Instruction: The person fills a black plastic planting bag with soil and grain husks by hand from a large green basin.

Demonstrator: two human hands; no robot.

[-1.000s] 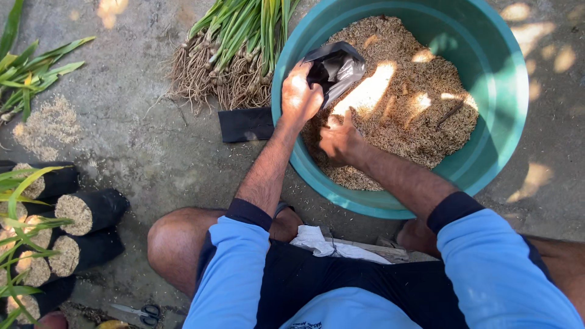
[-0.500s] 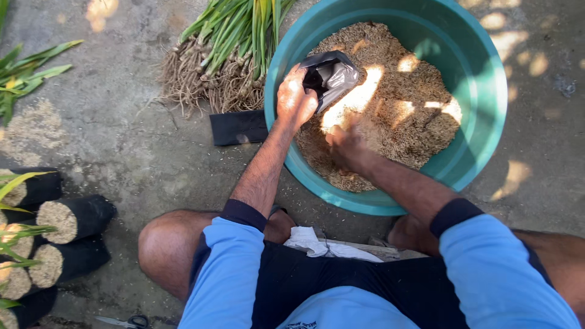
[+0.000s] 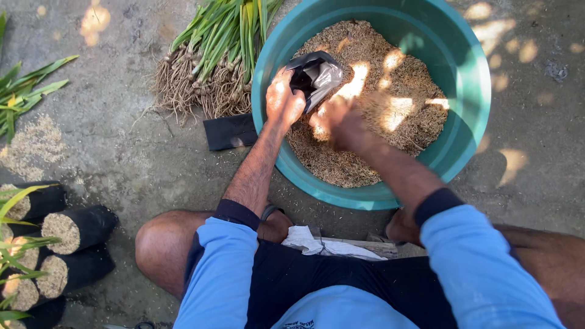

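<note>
A person squats on a concrete floor (image 3: pixel 109 146), seen from above, both arms reaching forward into a teal tub (image 3: pixel 469 73) at 12 o'clock. The tub is part full of tan, husk-like mix (image 3: pixel 414 79).

The left hand (image 3: pixel 283 100) is closed on the rim of a small black bag (image 3: pixel 314 73), holding its mouth open just above the mix, at the tub's 9 o'clock side. The right hand (image 3: pixel 335 122) is blurred, low against the mix just beside the bag's mouth; whether it is cupped or spread cannot be told.

The step in hand looks like filling: one hand steadies the bag while the other scoops mix into it. The next move would seem to call for keeping the mouth wide and lifting a handful over its lip without spilling.

A flat, empty black bag (image 3: pixel 228 131) lies on the floor touching the tub's outer wall at 9 o'clock. A bundle of seedlings (image 3: pixel 213 67), green leaves and bare roots, lies at 11 o'clock. Filled bags (image 3: pixel 79 228) lie on their sides at 8 o'clock.
</note>
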